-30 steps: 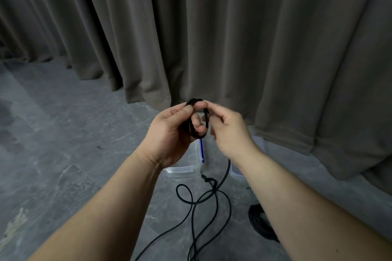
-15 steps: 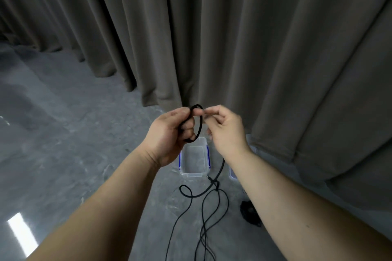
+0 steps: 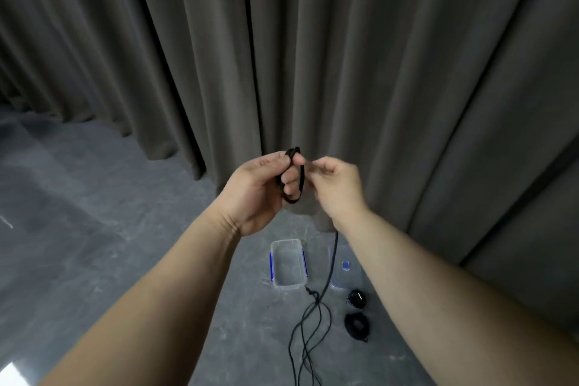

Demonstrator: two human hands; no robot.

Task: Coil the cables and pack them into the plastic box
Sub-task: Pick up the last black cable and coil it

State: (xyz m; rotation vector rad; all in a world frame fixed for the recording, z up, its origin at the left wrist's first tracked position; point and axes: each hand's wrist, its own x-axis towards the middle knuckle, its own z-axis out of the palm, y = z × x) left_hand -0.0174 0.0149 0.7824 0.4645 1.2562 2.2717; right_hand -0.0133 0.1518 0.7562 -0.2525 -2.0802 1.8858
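Nearest us, loose black cable point(image 3: 308, 332) trails in long curves across the grey floor point(image 3: 94, 229), and two already coiled cables point(image 3: 357, 324) lie just to its right, one behind the other. Beyond them the clear plastic box point(image 3: 287, 263) with blue clasps sits open on the floor, its lid point(image 3: 344, 266) lying flat beside it on the right, the cable strand rising across the lid's left edge. Above these we hold our hands together: our left hand point(image 3: 260, 188) has its grip closed on a small black coil point(image 3: 293, 175), thumb pressing the top of the loop, while our right hand point(image 3: 336, 185) pinches the cable just beside the coil. Behind everything hangs a pleated grey-brown curtain point(image 3: 344, 56).
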